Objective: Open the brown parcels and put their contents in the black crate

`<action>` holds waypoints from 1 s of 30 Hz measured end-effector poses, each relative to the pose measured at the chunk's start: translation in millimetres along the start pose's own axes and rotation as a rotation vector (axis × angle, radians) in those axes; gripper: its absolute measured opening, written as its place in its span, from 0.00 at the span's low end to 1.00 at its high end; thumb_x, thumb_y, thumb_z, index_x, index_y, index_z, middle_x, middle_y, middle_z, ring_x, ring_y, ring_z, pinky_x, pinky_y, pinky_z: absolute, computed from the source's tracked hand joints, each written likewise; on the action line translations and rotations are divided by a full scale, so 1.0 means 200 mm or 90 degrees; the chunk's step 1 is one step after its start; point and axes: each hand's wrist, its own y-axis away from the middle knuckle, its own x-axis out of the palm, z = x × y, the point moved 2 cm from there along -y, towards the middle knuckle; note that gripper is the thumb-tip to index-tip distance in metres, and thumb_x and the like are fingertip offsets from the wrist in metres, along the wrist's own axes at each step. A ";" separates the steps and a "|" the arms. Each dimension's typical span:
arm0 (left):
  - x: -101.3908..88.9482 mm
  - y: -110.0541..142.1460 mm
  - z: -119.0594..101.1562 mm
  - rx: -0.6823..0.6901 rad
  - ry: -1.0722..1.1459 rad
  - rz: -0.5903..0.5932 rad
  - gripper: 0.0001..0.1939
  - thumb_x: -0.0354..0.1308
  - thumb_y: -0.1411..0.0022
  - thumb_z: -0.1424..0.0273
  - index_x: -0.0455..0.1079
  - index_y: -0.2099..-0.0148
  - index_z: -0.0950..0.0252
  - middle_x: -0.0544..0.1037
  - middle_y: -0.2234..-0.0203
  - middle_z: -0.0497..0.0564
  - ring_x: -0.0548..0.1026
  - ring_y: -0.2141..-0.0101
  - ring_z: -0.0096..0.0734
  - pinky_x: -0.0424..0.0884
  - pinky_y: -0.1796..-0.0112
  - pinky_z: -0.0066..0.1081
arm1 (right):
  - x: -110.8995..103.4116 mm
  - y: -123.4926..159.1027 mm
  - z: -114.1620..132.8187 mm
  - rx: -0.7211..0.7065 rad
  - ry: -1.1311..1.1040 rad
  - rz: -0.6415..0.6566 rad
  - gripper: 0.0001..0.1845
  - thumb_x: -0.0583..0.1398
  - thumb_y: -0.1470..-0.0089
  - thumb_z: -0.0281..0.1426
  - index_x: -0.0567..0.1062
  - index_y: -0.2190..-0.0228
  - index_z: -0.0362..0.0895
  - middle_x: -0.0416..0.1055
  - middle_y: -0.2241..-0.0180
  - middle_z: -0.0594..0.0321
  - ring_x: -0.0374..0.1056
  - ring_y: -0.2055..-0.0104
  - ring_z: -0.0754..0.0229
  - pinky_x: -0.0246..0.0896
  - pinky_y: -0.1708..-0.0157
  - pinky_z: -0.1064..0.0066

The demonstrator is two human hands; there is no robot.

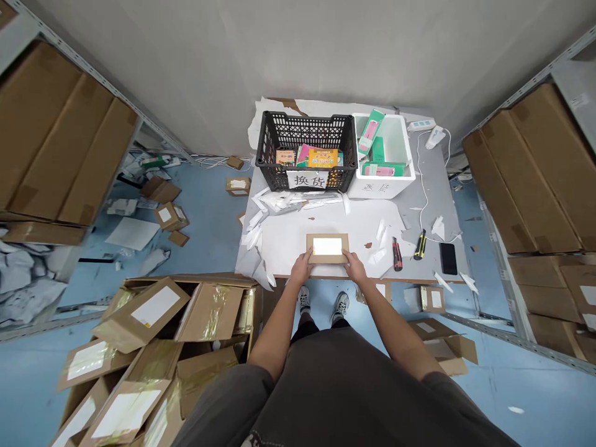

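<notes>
Together, the left hand (302, 268) and right hand (355, 268) clasp opposite sides of a flat, rectangular cardboard box (327, 259), white label (327, 246) up, by the table (435, 186)'s near edge. Smooth white covering (284, 242) lies open leftward; a red-and-black cutter (397, 253) lies right. Farther, a latticed plastic crate (307, 127) stands before a grey wall (307, 49), above blue floor (205, 214).

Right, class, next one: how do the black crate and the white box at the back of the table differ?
The black crate has openwork walls, while the white box has solid ones.
The crate looks wider than the white box.
The crate holds colourful booklets; the white box holds green-and-pink packs.
The crate's front carries a sign with bold characters; the white box's writing is fainter.
Both are open-topped and stand on the table.
</notes>
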 end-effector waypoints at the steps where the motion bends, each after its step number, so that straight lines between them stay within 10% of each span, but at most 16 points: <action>1: -0.03 -0.01 -0.01 0.008 -0.005 0.002 0.39 0.59 0.30 0.71 0.52 0.21 0.53 0.75 0.40 0.57 0.74 0.41 0.45 0.70 0.41 0.39 | -0.03 -0.01 0.01 -0.010 0.005 0.000 0.35 0.59 0.36 0.28 0.66 0.31 0.53 0.71 0.46 0.57 0.72 0.47 0.52 0.69 0.44 0.62; 10: -0.30 -0.14 -0.14 -0.049 0.055 -0.095 0.35 0.57 0.25 0.58 0.54 0.22 0.56 0.82 0.48 0.57 0.81 0.50 0.46 0.74 0.47 0.39 | -0.32 -0.21 0.17 0.029 0.022 -0.078 0.28 0.52 0.28 0.39 0.67 0.32 0.47 0.80 0.55 0.55 0.75 0.55 0.50 0.69 0.50 0.61; 17: -0.17 -0.12 -0.16 0.021 -0.002 -0.027 0.34 0.66 0.32 0.67 0.65 0.27 0.52 0.54 0.24 0.57 0.69 0.34 0.53 0.72 0.40 0.44 | -0.20 -0.16 0.16 0.025 0.043 -0.027 0.32 0.60 0.35 0.39 0.69 0.33 0.48 0.63 0.32 0.49 0.75 0.47 0.48 0.71 0.46 0.58; 30: -0.14 -0.12 -0.14 0.016 -0.008 -0.066 0.34 0.53 0.28 0.72 0.59 0.23 0.53 0.52 0.23 0.56 0.63 0.30 0.53 0.69 0.37 0.49 | -0.12 -0.07 0.21 0.072 0.058 0.001 0.29 0.60 0.34 0.35 0.70 0.33 0.47 0.62 0.34 0.46 0.77 0.49 0.49 0.70 0.43 0.57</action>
